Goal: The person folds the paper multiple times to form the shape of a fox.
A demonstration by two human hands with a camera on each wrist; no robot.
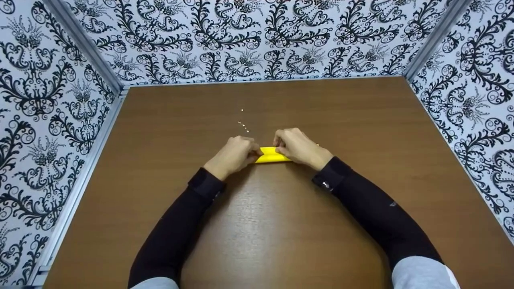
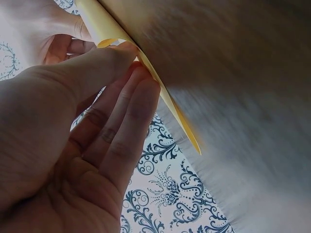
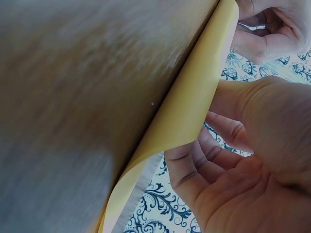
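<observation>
A sheet of yellow paper (image 1: 275, 155) lies near the middle of the table, curled over into a narrow strip between both hands. My left hand (image 1: 236, 155) pinches its left end; in the left wrist view, thumb and fingers meet on the paper (image 2: 104, 24), whose thin flap sticks out past the fingertips. At the other end my right hand (image 1: 301, 147) holds the curled part. Seen from the right wrist, the thumb lies against the curved paper (image 3: 189, 102) with the fingers curled at its edge. Part of the sheet is hidden by the hands.
Several tiny pale specks (image 1: 244, 127) lie on the brown table (image 1: 257, 224) beyond the left hand. Walls with black-and-white scroll patterns (image 1: 241, 36) stand at the back and both sides, with grey metal profiles (image 1: 86, 48) at the corners.
</observation>
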